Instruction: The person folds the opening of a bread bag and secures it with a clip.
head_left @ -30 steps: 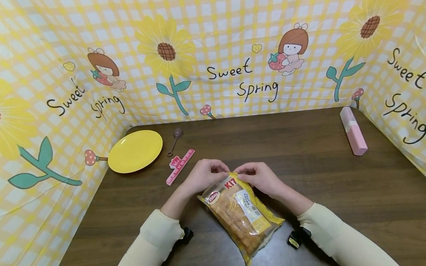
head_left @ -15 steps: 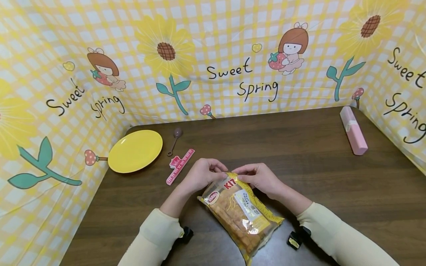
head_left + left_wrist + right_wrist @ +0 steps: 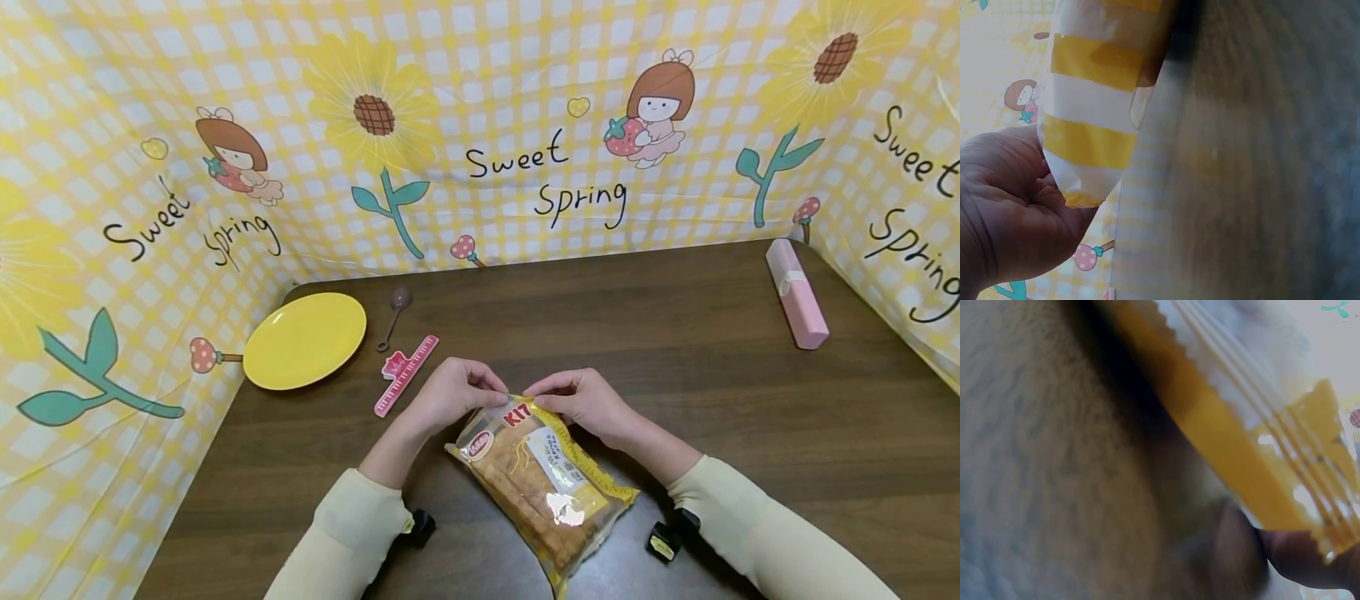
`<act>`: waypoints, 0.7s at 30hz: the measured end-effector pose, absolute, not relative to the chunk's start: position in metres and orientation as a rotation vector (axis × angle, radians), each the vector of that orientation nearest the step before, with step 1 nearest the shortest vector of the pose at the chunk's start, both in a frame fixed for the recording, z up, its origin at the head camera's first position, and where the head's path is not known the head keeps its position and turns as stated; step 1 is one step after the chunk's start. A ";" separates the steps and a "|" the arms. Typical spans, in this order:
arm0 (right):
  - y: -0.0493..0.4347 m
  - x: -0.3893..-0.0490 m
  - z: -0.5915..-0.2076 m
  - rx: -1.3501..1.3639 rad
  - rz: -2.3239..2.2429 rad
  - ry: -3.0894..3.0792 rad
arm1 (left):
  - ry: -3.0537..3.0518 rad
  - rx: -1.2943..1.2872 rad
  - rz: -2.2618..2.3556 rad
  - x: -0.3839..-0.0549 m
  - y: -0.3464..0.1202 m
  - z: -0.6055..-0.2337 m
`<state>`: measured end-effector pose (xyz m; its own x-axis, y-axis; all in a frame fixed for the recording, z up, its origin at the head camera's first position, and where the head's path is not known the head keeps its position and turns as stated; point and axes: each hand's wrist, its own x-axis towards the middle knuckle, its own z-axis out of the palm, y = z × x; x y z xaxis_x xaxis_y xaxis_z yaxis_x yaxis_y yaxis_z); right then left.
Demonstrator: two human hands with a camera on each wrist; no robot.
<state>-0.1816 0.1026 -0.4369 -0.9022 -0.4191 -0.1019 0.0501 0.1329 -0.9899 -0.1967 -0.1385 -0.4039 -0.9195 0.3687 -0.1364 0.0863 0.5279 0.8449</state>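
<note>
A clear and yellow bag of bread (image 3: 540,479) lies slanted on the table in front of me, its far end between my two hands. My left hand (image 3: 467,392) pinches the left part of that far edge between thumb and fingers. On the other side, my right hand (image 3: 581,400) pinches the edge close to the left one. In the left wrist view the yellow-and-white striped side of the bag (image 3: 1088,106) hangs over the palm. The right wrist view shows the crimped yellow seam (image 3: 1310,462) with a thumb (image 3: 1310,562) against its end.
On the left are a yellow plate (image 3: 306,342), a small brown spoon (image 3: 395,319) and a pink clip (image 3: 406,377) with ruler-like marks. A pink case (image 3: 797,294) lies at the far right. Patterned yellow cloth (image 3: 495,108) walls the table's back and sides.
The hands have drawn slightly apart along the bag's far edge, the left hand shifting a little left. The bag's top looks a bit fuller, and its glare has shifted.
</note>
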 end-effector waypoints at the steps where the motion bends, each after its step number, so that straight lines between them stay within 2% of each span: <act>1: 0.103 -0.182 -0.437 -0.354 -1.823 2.063 | 2.457 0.380 1.346 -0.197 -0.139 -0.404; 21: 0.103 -0.181 -0.435 -0.256 -1.773 2.064 | 2.326 0.366 1.443 -0.199 -0.137 -0.406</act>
